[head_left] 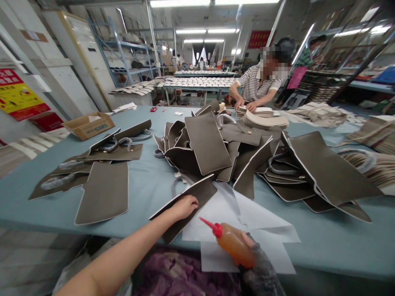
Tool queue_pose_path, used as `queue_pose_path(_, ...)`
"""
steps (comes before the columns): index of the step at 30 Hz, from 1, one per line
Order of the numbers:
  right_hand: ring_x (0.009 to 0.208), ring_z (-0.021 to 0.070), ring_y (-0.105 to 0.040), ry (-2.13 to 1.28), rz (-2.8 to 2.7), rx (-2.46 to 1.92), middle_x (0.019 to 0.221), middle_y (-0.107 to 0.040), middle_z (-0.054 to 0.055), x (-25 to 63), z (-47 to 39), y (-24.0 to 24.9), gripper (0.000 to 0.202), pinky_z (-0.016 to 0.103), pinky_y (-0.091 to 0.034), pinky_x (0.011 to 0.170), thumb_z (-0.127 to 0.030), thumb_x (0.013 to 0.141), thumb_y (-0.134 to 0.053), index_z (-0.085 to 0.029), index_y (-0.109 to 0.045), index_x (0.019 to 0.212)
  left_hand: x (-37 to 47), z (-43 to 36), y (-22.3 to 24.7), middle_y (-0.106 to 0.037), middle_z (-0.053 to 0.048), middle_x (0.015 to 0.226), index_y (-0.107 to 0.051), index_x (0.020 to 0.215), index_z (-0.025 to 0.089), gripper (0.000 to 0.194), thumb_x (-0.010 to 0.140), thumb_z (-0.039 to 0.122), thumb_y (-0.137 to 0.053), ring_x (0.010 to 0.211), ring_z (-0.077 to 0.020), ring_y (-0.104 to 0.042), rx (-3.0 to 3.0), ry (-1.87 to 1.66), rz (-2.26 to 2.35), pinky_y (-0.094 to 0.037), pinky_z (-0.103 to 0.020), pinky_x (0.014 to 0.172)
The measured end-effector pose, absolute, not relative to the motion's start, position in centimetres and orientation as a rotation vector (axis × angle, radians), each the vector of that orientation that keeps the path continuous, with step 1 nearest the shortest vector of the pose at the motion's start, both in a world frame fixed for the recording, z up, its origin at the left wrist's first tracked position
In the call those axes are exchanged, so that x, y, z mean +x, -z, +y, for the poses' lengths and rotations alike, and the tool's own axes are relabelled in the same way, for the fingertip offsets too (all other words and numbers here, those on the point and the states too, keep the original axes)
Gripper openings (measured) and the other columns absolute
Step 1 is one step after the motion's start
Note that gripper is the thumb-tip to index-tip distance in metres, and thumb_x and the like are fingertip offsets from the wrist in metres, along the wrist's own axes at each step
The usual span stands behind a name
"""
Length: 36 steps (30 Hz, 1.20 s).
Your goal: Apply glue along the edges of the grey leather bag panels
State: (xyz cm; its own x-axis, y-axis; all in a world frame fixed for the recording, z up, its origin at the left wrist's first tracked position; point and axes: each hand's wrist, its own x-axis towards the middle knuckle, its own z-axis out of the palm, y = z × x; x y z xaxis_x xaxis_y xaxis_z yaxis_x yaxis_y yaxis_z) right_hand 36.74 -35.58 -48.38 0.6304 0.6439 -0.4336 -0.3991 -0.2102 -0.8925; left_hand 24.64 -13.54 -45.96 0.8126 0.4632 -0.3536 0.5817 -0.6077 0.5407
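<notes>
My left hand [185,206] presses on a grey-brown leather panel [197,193] with a white edge, lying tilted at the table's near edge. My right hand [257,263], in a dark glove, is closed around an orange glue bottle [233,243] with a red nozzle that points up and left toward that panel. Sheets of white paper [259,218] lie under and beside the panel. Behind them is a heap of similar leather bag pieces [216,148] with wrapped handles.
The table [154,185] has a blue-grey cover. More panels lie at the left [103,193] and right [327,168]. A cardboard box [89,125] stands far left. Across the table a person in a striped shirt [257,84] handles a stack of pale pieces [265,119].
</notes>
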Motion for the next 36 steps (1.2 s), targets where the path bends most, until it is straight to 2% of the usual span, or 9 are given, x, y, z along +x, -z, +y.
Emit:
queue_pose_path(4,0.053,0.0163,-0.053,-1.119,-0.031,-1.199,0.069,-0.061,0.006,39.4,-35.8,47.3,0.051,0.022,-0.028,0.034,-0.069,0.065,-0.044,-0.025,-0.057,0.086,23.8,-14.3,45.7,-0.06,-0.003,0.102,-0.064,0.104,0.022,0.03,0.082,0.013,-0.047,0.096,-0.0153,-0.055,2.409,0.215,0.672,-0.041,-0.022,0.086)
queue_pose_path(10,0.067,0.0161,-0.053,-1.149,0.431,-0.58,0.081,-0.061,0.005,39.8,-35.5,47.9,0.048,0.02,-0.035,0.042,-0.033,0.05,-0.069,-0.025,-0.059,0.097,22.8,-15.6,46.4,-0.049,-0.007,0.123,-0.048,0.126,0.025,0.049,0.081,0.006,-0.038,0.109,-0.0245,-0.044,2.574,0.264,0.605,-0.036,-0.037,0.094)
queue_pose_path(13,0.067,0.0188,-0.055,-1.178,0.386,-0.632,0.082,-0.064,0.005,39.7,-35.1,49.1,0.051,0.023,-0.037,0.044,-0.039,0.049,-0.071,-0.027,-0.059,0.096,24.1,-15.6,47.0,-0.046,-0.01,0.127,-0.039,0.134,0.024,0.06,0.078,0.002,-0.036,0.115,-0.0282,-0.04,2.603,0.312,0.626,-0.036,-0.04,0.095)
queue_pose_path(18,0.048,0.0181,-0.051,-1.264,0.331,-0.851,0.061,-0.059,0.001,41.1,-33.6,52.0,0.07,0.019,-0.023,0.033,-0.067,0.022,-0.068,-0.027,-0.057,0.079,27.7,-15.0,47.5,-0.052,-0.011,0.119,-0.038,0.135,0.028,0.063,0.077,0.001,-0.034,0.097,-0.0252,-0.054,2.575,0.371,0.721,-0.043,-0.035,0.082)
queue_pose_path(22,0.047,0.0176,-0.051,-1.321,0.267,-0.883,0.063,-0.059,0.001,41.9,-33.3,53.0,0.081,0.02,-0.023,0.033,-0.068,0.009,-0.068,-0.028,-0.057,0.078,27.2,-14.8,46.7,-0.054,-0.011,0.117,-0.047,0.128,0.026,0.053,0.081,0.005,-0.032,0.1,-0.0262,-0.054,2.556,0.332,0.702,-0.043,-0.036,0.083)
queue_pose_path(24,0.052,0.0191,-0.053,-1.331,0.221,-0.843,0.067,-0.061,0.002,41.6,-33.8,52.3,0.079,0.022,-0.027,0.036,-0.062,0.01,-0.074,-0.028,-0.058,0.079,25.3,-14.9,46.1,-0.053,-0.009,0.121,-0.054,0.12,0.024,0.044,0.084,0.009,-0.035,0.106,-0.0249,-0.052,2.541,0.313,0.628,-0.042,-0.035,0.089)
queue_pose_path(29,0.066,0.0211,-0.058,-1.242,0.219,-0.7,0.084,-0.065,0.004,40.7,-35.0,50.4,0.059,0.025,-0.033,0.046,-0.051,0.046,-0.076,-0.032,-0.058,0.098,19.1,-15.9,45.1,-0.038,-0.006,0.143,-0.046,0.129,0.023,0.045,0.087,0.01,-0.036,0.13,-0.0179,-0.035,2.521,0.302,0.498,-0.03,-0.031,0.107)
queue_pose_path(34,0.054,0.0233,-0.056,-1.415,0.206,-0.863,0.067,-0.061,0.004,42.1,-34.2,52.7,0.052,0.028,-0.033,0.035,-0.063,0.039,-0.071,-0.03,-0.058,0.077,15.8,-16.8,43.4,-0.035,-0.005,0.145,-0.042,0.132,0.027,0.045,0.09,0.013,-0.035,0.135,-0.0223,-0.025,2.704,0.047,0.544,-0.02,-0.042,0.112)
queue_pose_path(36,0.047,0.024,-0.053,-1.388,0.116,-1.081,0.061,-0.056,0.005,42.2,-33.8,53.4,0.055,0.03,-0.031,0.03,-0.072,0.04,-0.061,-0.031,-0.058,0.076,15.4,-16.5,42.6,-0.042,-0.009,0.141,-0.042,0.132,0.025,0.046,0.088,0.014,-0.038,0.131,-0.0268,-0.033,2.687,-0.006,0.856,-0.023,-0.048,0.109)
